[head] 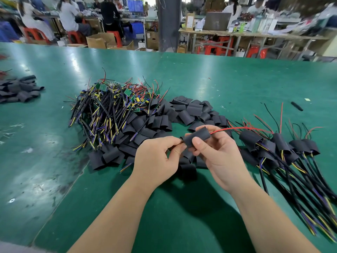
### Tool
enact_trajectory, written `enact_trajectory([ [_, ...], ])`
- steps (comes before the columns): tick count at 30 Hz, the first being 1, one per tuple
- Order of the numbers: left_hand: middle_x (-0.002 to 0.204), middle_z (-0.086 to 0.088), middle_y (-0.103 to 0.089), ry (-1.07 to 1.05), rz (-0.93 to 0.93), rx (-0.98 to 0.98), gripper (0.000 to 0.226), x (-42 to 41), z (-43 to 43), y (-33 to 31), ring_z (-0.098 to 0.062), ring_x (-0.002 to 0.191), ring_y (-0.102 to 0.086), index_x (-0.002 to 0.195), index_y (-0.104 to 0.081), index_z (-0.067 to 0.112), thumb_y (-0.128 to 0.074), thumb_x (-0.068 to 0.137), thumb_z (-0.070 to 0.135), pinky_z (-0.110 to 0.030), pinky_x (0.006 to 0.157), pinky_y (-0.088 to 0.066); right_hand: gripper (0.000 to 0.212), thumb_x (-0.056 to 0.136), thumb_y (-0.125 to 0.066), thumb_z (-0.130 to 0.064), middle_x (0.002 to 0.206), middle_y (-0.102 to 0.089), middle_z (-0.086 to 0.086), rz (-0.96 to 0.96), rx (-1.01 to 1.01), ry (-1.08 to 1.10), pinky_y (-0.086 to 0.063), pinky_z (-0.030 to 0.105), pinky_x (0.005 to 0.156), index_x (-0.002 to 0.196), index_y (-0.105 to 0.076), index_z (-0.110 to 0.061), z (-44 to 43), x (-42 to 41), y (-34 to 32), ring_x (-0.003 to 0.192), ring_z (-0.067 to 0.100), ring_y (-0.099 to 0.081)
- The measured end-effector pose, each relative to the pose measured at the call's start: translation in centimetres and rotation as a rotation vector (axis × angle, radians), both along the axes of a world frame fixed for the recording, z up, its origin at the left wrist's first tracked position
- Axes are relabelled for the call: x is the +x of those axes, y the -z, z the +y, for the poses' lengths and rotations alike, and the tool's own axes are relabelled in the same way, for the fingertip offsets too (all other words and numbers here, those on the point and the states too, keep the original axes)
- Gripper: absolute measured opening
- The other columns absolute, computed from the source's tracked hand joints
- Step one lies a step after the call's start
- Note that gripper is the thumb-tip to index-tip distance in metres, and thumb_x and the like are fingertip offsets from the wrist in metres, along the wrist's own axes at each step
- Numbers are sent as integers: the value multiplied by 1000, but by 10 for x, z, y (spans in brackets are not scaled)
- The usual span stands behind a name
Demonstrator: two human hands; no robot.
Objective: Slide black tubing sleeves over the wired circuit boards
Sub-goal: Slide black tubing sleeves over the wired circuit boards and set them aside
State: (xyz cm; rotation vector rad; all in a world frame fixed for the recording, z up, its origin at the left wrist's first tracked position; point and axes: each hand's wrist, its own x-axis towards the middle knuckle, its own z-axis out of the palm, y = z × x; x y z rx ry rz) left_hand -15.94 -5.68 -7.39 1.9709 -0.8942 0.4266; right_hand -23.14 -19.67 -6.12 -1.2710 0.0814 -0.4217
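Ok, head view: the green table (218, 79) runs edge to edge left and right, and its far edge sits under the red stools at the back. Open mat in front of the forearms, at far left-centre, and behind the piles toward the far edge; the middle band is crowded. Counts: two hands, one sleeve (197, 136) in work, and one red wire (237, 128) coming out of its right end. There is one heap of bare wired boards (109, 110) left of centre, one heap of loose sleeves (186, 110) touching it on the right, a second sleeve heap (20, 88) well apart at far left, and one fan of sleeved assemblies (280, 145) at right. The heaps are too dense to count. One stray black piece (296, 106) lies alone on the mat at right. The sleeve in work is held above the loose sleeves, between the hands. It is matte black, flattened, tilted up to the right, and the board inside is not visible. The left hand (156, 157) has thumb and forefinger pinched on the sleeve's left end, other fingers curled under. The right hand (218, 157) is wrapped on the sleeve, thumb across the front, fingers behind. The sleeved assemblies have black cables with yellow and purple cores trailing toward the near-right edge, and thin red and black leads sticking up behind.
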Motion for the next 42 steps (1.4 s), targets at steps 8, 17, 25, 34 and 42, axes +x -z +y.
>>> enact_trajectory([
  [8, 52, -2, -51, 29, 65, -3, 24, -2, -5, 2, -22, 48, -43, 76, -64, 18, -52, 89, 35, -42, 50, -42, 13, 81, -72, -22, 76, -72, 9, 178, 132, 74, -52, 22, 52, 80, -65, -11, 4, 2, -2, 57, 19, -67],
  [17, 58, 5, -47, 164, 177, -130, 28, -4, -8, -1, -10, 52, -39, 72, -53, 25, -43, 94, 39, -33, 53, -37, 21, 63, -74, -31, 68, -71, 13, 257, 450, 8, -50, 15, 46, 67, -77, -11, 8, 3, -8, 53, 11, -67],
  [25, 60, 4, -55, 255, 201, -163, 24, 1, -4, -2, -12, 56, -47, 71, -63, 20, -54, 91, 27, -29, 55, -40, 23, 62, -76, -35, 70, -72, 10, 287, 419, 3, -50, 14, 47, 66, -77, -13, 6, 3, -7, 55, 10, -68],
  [34, 63, 3, -60, 253, 198, -111, 20, 6, 1, 0, -19, 59, -54, 73, -68, 15, -58, 88, 25, -40, 56, -45, 28, 64, -73, -35, 77, -74, 11, 279, 299, -3, -52, 17, 50, 75, -75, -9, 4, 0, -9, 60, 14, -70],
  [42, 57, 8, -50, 316, 308, -152, 22, 4, 1, -7, -9, 55, -44, 69, -61, 17, -55, 89, 21, -25, 55, -37, 33, 68, -68, -30, 75, -73, 13, 202, 300, -8, -51, 18, 49, 87, -65, -3, 7, -1, -11, 61, 16, -70],
])
